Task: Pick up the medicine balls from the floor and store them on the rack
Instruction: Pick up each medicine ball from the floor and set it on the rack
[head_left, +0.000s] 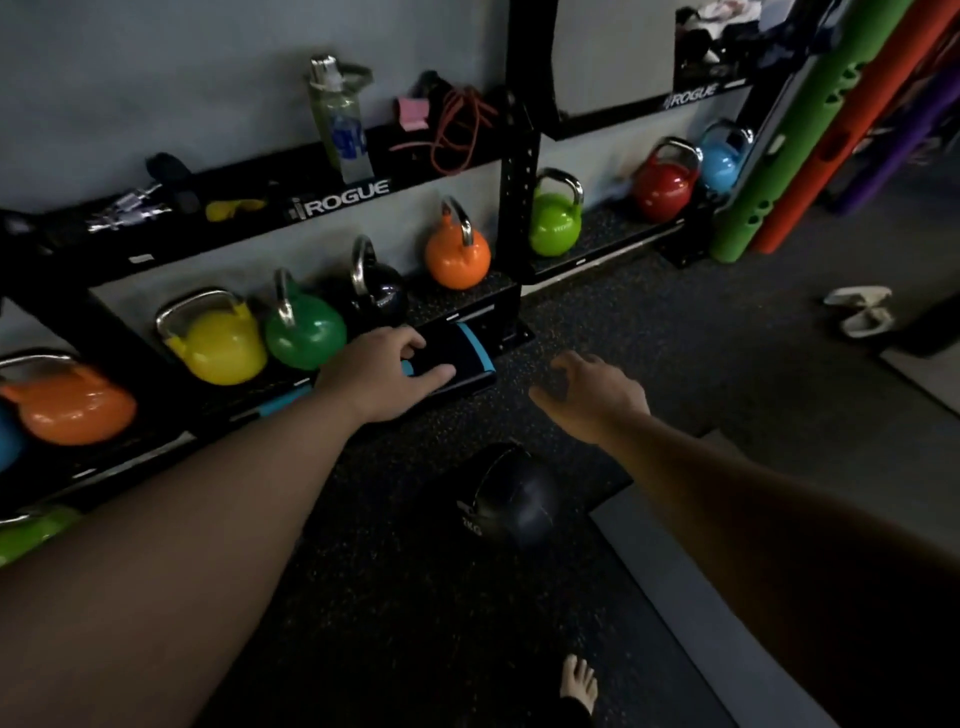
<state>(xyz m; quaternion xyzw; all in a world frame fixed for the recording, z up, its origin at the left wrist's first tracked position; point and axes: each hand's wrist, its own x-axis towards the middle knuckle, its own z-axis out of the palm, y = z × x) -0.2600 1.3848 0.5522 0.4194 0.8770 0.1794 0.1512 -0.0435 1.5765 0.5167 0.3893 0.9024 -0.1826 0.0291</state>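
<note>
Head view: 1 black medicine ball (511, 499) lies on the near floor between both arms, just short of the rack (514, 171). The left hand (382, 374) lies over a black-and-blue object (462, 353) at the low shelf's edge, probably steadying it there; whether it presses or clasps, I cannot tell. The right hand (592, 395) hovers spread and empty, likely readied for the ball.

I'm in a gym, in the weights corner: coloured kettlebells (457, 257) line a black storage rack (511, 171) marked ROGUE. The speckled rubber floor (623, 332) has a black medicine ball (514, 499) on it and a grey mat (675, 597) alongside. Tall green and orange tubes (779, 156) stand right, with a rope (457, 130) and water bottle (343, 124) on the upper shelf.
</note>
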